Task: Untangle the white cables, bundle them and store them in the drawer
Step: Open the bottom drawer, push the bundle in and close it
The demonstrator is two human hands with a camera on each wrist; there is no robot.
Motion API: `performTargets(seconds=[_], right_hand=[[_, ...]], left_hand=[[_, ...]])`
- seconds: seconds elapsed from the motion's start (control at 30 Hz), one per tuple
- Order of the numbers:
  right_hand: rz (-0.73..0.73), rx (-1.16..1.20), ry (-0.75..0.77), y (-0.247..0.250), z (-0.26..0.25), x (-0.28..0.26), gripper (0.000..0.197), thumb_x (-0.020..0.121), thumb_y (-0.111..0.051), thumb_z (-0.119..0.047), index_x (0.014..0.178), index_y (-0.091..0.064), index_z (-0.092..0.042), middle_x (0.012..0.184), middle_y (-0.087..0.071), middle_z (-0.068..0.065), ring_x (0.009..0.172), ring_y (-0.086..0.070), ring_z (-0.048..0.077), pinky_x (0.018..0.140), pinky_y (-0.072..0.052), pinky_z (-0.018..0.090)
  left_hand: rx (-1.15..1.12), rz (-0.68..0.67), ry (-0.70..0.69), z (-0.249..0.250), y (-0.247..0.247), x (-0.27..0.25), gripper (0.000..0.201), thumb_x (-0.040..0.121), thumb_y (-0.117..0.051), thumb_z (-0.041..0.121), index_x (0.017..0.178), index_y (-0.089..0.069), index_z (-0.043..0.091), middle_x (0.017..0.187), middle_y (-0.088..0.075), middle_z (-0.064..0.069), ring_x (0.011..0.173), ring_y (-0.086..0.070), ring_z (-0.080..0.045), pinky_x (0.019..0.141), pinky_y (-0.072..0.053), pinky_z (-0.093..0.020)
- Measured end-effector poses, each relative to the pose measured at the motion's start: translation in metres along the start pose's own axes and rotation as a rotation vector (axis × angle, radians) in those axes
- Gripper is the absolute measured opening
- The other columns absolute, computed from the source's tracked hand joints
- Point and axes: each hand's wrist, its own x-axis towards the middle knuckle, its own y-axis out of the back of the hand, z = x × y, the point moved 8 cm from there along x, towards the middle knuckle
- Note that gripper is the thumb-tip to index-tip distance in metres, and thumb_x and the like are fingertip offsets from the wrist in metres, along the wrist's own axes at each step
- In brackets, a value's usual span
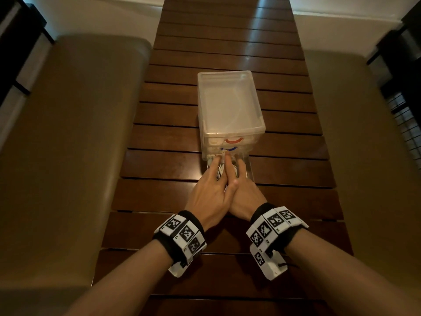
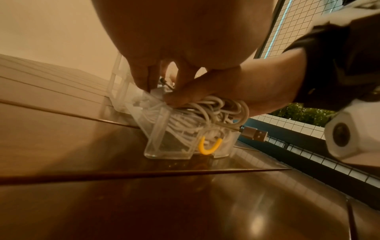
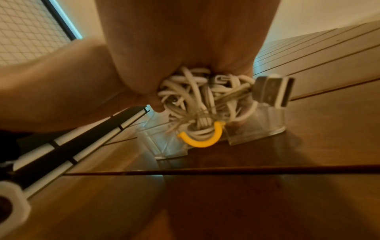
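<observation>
Head view: your left hand (image 1: 210, 192) and right hand (image 1: 243, 190), fingers extended, press the white cable bundle (image 3: 197, 100) into the open bottom drawer (image 2: 164, 146); storing step, next tuck the USB plug (image 3: 271, 91), then push shut.

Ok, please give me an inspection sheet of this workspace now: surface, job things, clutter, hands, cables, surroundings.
Surface: dark slatted wooden table.
Job's things: clear drawer unit; bottom drawer pulled out, yellow handle.
Clutter: nothing seen.
Grippers: left hand and right hand press on the cables.
Cables: white cables heaped above the drawer rim; USB plug sticks out.
Surroundings: padded benches on both sides.
</observation>
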Motion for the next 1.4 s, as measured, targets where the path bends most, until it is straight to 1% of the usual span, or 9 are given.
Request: performTargets(seconds=[0.13,0.27,0.43,0.53,0.77,0.97,1.07,1.23,1.4], right_hand=[[0.042,-0.008,0.022,-0.004,0.002,0.003,0.086,0.092,-0.047,-0.046,0.153,0.013,-0.035,0.164,0.005,0.005,0.136,-0.038,0.037,0.099,-0.05,0.048],[0.094,-0.175,0.13,0.001,-0.013,-0.003,0.073,0.099,-0.041,-0.039,0.156,-0.001,-0.018,0.162,-0.002,0.006,0.148,-0.009,0.025,0.102,-0.048,0.042],[0.115,-0.099,0.079,0.003,-0.013,-0.005,0.071,0.097,-0.04,-0.04,0.155,-0.002,-0.023,0.161,-0.005,0.002,0.148,-0.011,0.024,0.1,-0.048,0.048],[0.114,0.001,-0.013,0.002,-0.003,-0.003,0.08,0.086,-0.04,-0.05,0.155,-0.005,-0.03,0.16,-0.015,0.004,0.144,-0.023,0.027,0.098,-0.05,0.051],[0.163,0.082,-0.03,0.013,-0.006,-0.022,0.082,0.087,-0.052,-0.028,0.155,-0.007,-0.028,0.157,-0.017,0.009,0.13,-0.047,0.035,0.097,-0.047,0.043],[0.17,0.1,-0.021,0.012,-0.003,-0.023,0.08,0.086,-0.055,-0.031,0.153,-0.012,-0.036,0.157,-0.018,0.002,0.127,-0.049,0.032,0.096,-0.047,0.045],[0.169,0.109,-0.023,0.014,-0.004,-0.024,0.074,0.087,-0.054,-0.032,0.152,-0.018,-0.035,0.157,-0.019,0.003,0.125,-0.052,0.033,0.095,-0.047,0.045],[0.178,0.118,-0.029,0.014,-0.003,-0.022,0.07,0.09,-0.053,-0.037,0.151,-0.021,-0.033,0.155,-0.023,0.004,0.13,-0.048,0.029,0.096,-0.047,0.041],[0.152,0.112,-0.088,0.013,-0.001,-0.019,0.069,0.093,-0.051,-0.045,0.152,-0.017,-0.034,0.155,-0.024,0.007,0.128,-0.048,0.033,0.097,-0.047,0.041]], left_hand=[[0.164,-0.045,0.007,-0.003,-0.004,0.0,0.062,0.101,-0.011,0.052,0.153,-0.022,0.021,0.163,-0.01,-0.001,0.146,-0.02,-0.012,0.12,-0.019,-0.044],[0.243,-0.059,0.049,-0.006,-0.006,-0.003,0.069,0.096,0.0,0.058,0.155,-0.007,0.024,0.164,-0.001,0.002,0.15,0.004,-0.019,0.118,0.005,-0.041],[0.136,-0.123,0.012,-0.016,-0.01,-0.006,0.061,0.099,-0.006,0.053,0.154,0.004,0.029,0.161,0.014,0.011,0.145,0.022,-0.004,0.117,0.016,-0.042],[0.109,-0.15,-0.021,-0.02,-0.009,-0.006,0.057,0.102,-0.008,0.049,0.154,0.004,0.028,0.16,0.015,0.012,0.145,0.021,-0.001,0.117,0.016,-0.04],[0.243,-0.154,-0.072,-0.02,-0.008,-0.01,0.059,0.102,-0.008,0.049,0.154,0.004,0.024,0.162,0.013,0.006,0.147,0.014,-0.004,0.118,0.01,-0.042],[-0.003,-0.073,-0.076,-0.02,-0.004,-0.013,0.059,0.103,-0.026,0.046,0.155,-0.014,0.02,0.161,-0.003,0.009,0.144,-0.02,-0.01,0.116,-0.025,-0.031],[-0.004,-0.078,-0.103,-0.021,-0.005,-0.011,0.06,0.103,-0.026,0.046,0.154,-0.013,0.019,0.162,-0.004,0.01,0.146,-0.008,-0.004,0.119,-0.015,-0.028],[0.27,-0.1,-0.157,-0.025,-0.006,-0.01,0.055,0.105,-0.017,0.041,0.155,-0.011,0.018,0.163,-0.007,0.002,0.148,-0.003,-0.009,0.12,0.001,-0.039],[0.45,-0.026,-0.161,-0.026,0.0,-0.006,0.057,0.092,-0.032,0.026,0.148,-0.037,0.017,0.153,-0.039,-0.001,0.139,-0.036,-0.021,0.11,-0.028,-0.045]])
